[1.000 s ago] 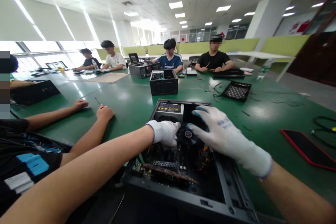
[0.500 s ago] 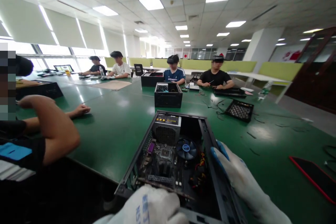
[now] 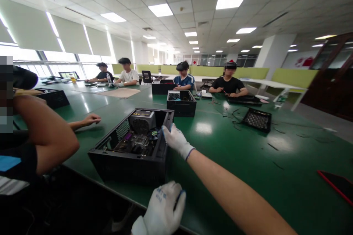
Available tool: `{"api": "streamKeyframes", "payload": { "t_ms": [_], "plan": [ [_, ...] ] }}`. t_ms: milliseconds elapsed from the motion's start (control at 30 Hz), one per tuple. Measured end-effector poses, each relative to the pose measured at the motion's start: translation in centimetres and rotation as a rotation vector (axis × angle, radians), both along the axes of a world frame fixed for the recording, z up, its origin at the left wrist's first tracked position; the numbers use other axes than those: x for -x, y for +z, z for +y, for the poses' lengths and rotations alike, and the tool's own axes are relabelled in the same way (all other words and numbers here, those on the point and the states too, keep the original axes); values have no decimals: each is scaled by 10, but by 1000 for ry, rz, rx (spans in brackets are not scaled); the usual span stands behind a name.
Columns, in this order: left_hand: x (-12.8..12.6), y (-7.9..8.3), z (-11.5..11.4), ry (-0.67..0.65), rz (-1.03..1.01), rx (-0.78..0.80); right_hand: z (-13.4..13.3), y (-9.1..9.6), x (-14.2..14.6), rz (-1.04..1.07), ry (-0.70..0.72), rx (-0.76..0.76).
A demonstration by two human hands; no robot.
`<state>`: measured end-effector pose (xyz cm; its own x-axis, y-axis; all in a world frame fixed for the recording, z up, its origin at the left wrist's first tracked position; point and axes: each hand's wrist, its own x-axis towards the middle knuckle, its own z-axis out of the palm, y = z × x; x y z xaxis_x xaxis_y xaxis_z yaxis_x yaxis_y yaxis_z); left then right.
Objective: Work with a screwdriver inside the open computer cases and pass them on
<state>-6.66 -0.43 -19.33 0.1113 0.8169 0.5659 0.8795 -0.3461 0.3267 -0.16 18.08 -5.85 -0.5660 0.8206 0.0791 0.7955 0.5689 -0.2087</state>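
On the green tabletop [image 3: 220,143], left of centre and close to its near edge, stands the open, black metal computer case [image 3: 128,165]. Half a second ago it lay straight ahead of the wearer; now it has shifted leftward and turned, so that its near wall faces the camera. The white-gloved left hand [image 3: 162,205], which was over that near side, is now apart from the case at the table's edge, loosely curled, thumb off the fingers; its palm is hidden, so I cannot tell whether it holds anything. The white-gloved right hand [image 3: 176,139] is at the case's right wall as before, bent fingers against the upper rim; how firmly they grip cannot be told.

Inside the case, a grey, box-shaped power supply [image 3: 142,120] sits at the far end, with a round, dark-bladed fan [image 3: 154,134] near the right wall and a purple connector [image 3: 128,136] on the left. Beyond it, a smaller-looking open black box [image 3: 181,108] contains something round and pale and a light-blue piece. Farther right lies a shallow black tray [image 3: 256,119] with a pale patterned inside.
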Motion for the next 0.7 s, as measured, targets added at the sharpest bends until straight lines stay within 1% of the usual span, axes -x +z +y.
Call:
{"api": "streamKeyframes", "payload": {
  "t_ms": [67, 133, 200, 267, 300, 367, 433, 500, 567, 600, 633, 667, 700],
  "plan": [
    [5, -8, 16, 23, 5, 25, 20, 6, 11, 21, 27, 80],
    [8, -15, 27, 69, -16, 72, 41, 9, 7, 18, 78, 135],
    [9, -21, 34, 124, -41, 62, 62, 10, -6, -7, 88, 164],
    [9, -26, 35, 178, -36, 33, 86, 8, -22, -39, 48, 154],
    [9, -26, 34, 199, -15, 32, 98, 6, -30, -57, 20, 135],
    [10, -20, 32, 209, 67, 93, 124, 2, -41, -90, -37, 87],
    [12, -6, 30, 120, 178, 223, 150, -2, -49, -122, -83, 48],
    [18, 14, 29, -29, 258, 359, 174, -5, -52, -149, -117, 13],
    [33, 36, 31, -120, 275, 414, 197, -5, -53, -168, -141, -26],
    [47, 48, 33, -131, 272, 419, 209, -5, -52, -175, -152, -48],
    [67, 60, 36, -126, 265, 411, 220, -3, -51, -180, -162, -71],
    [94, 72, 40, -120, 259, 393, 231, -2, -49, -184, -172, -93],
    [127, 84, 45, -100, 250, 366, 242, -1, -47, -189, -183, -114]
  ]
}}
